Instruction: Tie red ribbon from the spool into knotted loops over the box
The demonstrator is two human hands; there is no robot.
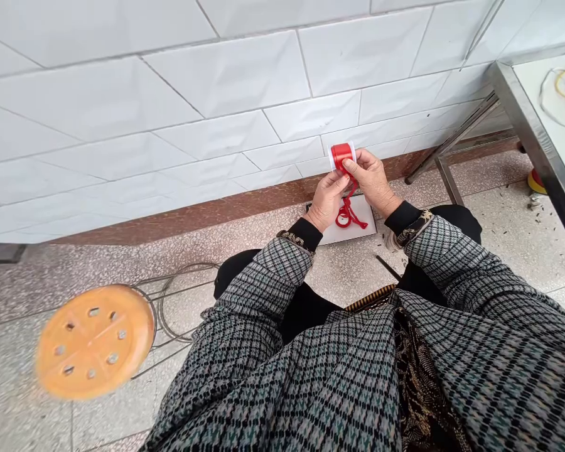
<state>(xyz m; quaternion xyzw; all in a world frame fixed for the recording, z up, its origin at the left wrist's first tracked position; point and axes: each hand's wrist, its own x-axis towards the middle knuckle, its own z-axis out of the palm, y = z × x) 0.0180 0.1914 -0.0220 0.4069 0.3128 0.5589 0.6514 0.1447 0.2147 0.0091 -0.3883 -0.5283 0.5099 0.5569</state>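
I hold a spool of red ribbon (342, 154) with white end discs out in front of me, near the tiled wall. My right hand (371, 181) is closed round the spool's right side. My left hand (328, 199) is closed beside it, pinching red cord. A tangle of red cord (347, 215) hangs in loops below both hands. Both arms wear checked sleeves with dark cuffs.
A white flat box or card (362, 233) lies on the speckled floor under my hands. An orange round stool (93, 340) with a wire frame stands at lower left. A steel-edged table (537, 135) with wire loops is at the right, its legs against the wall.
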